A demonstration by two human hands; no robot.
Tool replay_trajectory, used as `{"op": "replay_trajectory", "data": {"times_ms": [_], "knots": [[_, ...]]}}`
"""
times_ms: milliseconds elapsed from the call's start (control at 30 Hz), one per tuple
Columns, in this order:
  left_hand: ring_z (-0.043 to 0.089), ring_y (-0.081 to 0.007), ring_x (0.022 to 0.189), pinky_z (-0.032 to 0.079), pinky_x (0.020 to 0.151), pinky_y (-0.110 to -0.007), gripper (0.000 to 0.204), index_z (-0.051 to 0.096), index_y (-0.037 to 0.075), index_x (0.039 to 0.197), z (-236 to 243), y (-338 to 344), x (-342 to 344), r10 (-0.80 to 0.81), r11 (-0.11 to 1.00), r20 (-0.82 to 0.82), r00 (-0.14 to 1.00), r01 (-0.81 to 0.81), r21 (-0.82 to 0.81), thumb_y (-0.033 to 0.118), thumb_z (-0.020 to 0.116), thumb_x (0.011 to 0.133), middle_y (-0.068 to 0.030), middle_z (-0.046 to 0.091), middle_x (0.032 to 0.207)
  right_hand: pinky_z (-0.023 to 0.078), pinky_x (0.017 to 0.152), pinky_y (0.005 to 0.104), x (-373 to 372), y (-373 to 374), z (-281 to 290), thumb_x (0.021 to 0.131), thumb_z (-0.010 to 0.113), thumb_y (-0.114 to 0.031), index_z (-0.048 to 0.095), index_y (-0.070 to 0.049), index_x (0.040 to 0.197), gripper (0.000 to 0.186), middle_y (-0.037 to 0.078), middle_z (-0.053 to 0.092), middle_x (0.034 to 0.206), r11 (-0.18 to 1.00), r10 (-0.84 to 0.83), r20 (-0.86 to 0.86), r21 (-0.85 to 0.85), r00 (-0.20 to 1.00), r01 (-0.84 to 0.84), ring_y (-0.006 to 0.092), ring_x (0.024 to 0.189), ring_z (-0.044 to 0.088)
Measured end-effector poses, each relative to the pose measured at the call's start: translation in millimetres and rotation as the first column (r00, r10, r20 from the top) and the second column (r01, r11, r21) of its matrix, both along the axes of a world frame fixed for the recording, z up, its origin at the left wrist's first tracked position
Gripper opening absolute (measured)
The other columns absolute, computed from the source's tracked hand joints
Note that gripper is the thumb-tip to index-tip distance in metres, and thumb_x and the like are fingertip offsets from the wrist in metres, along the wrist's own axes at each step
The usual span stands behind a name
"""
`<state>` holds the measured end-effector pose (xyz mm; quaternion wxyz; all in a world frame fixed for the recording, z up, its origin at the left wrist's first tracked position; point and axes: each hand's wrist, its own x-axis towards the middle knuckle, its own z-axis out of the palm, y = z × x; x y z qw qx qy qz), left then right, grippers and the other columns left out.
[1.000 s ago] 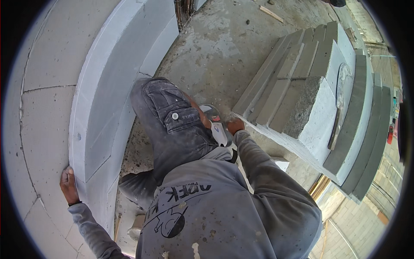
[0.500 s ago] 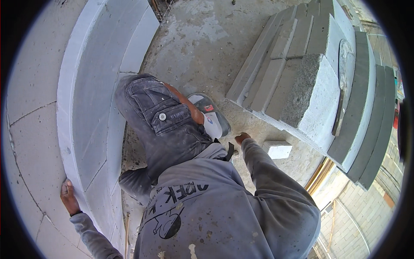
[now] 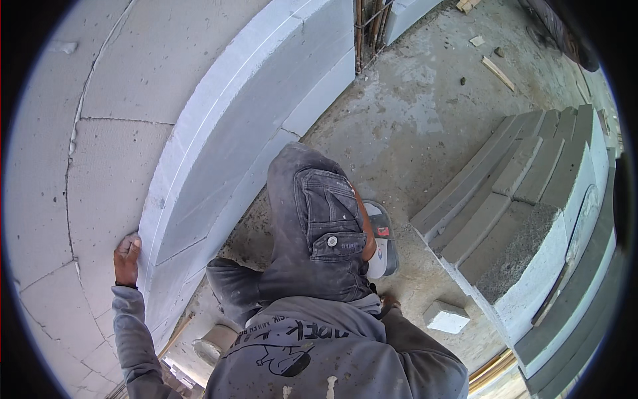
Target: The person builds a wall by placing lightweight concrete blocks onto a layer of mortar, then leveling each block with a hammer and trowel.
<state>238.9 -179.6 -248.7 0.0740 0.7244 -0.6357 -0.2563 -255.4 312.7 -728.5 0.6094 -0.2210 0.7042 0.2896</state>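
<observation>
My left hand (image 3: 127, 261) grips the edge of a low white block wall (image 3: 199, 153) at my left, beside paler slabs (image 3: 106, 179). My bent knee and dusty dark cargo trousers (image 3: 299, 219) are close against that wall, with a sandal (image 3: 382, 239) behind the leg. My right hand (image 3: 389, 304) is low beside my waist, mostly hidden by my sleeve and body, so its grip is unclear. A small loose white block (image 3: 446, 318) lies on the concrete just to the right of it.
Stacked grey-and-white blocks (image 3: 505, 219) stand at the right. Vertical rusty bars (image 3: 369, 33) interrupt the wall at the top. Wood scraps (image 3: 498, 73) lie on the concrete floor (image 3: 412, 133). A dark shape like another person's leg (image 3: 558, 33) shows at top right.
My view has swung, shifting the scene right and lower in the picture. My right hand has moved from beside the stack down toward my waist. My left hand stays on the wall's edge.
</observation>
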Motion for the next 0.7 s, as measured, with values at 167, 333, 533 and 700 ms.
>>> {"op": "replay_trajectory", "data": {"times_ms": [167,333,533,700], "knots": [[0.051,-0.0108,0.082,0.04,0.079,-0.025,0.028,0.063,-0.002,0.096,-1,2,-2,0.089,0.996,-0.192,0.977,-0.086,0.023,0.025,0.056,0.089,-0.0006,0.06,0.086,0.034,0.098,0.0392,-40,-92,56,0.082,0.057,-0.043,0.058,-0.026,0.117,0.039,0.01,0.058,0.12,0.769,-0.627,-0.578,-0.352,0.523,0.534,0.0315,0.111,0.054],[0.047,-0.0072,0.073,0.039,0.068,-0.023,0.026,0.063,-0.002,0.094,0,5,-3,0.088,0.993,-0.219,0.972,-0.102,-0.052,0.023,0.059,0.087,0.002,0.057,0.08,0.038,0.098,0.0387,-66,-97,57,0.067,0.073,-0.032,0.053,-0.003,0.116,0.06,0.023,0.054,0.12,0.592,-0.723,-0.108,-0.604,0.682,0.533,0.0336,0.114,0.05],[0.044,-0.005,0.069,0.037,0.064,-0.021,0.025,0.063,-0.002,0.094,-4,8,-2,0.118,0.992,-0.186,0.975,-0.125,-0.025,0.022,0.059,0.086,0.0032,0.056,0.078,0.046,0.089,0.0366,-82,-86,1,0.086,0.05,-0.036,0.061,-0.011,0.11,0.036,0.008,0.061,0.113,0.747,0.565,-0.179,-0.303,0.805,-0.591,0.0274,0.108,0.057],[0.049,-0.0097,0.077,0.04,0.072,-0.024,0.029,0.062,-0.002,0.094,0,8,-5,0.076,0.995,-0.214,0.974,-0.088,-0.047,0.025,0.058,0.087,0.0003,0.059,0.081,0.049,0.083,0.0339,-95,-112,56,0.087,0.045,-0.035,0.065,-0.009,0.095,0.033,0.013,0.064,0.103,0.639,-0.768,-0.038,-0.12,0.639,0.76,0.0241,0.092,0.062]]}}
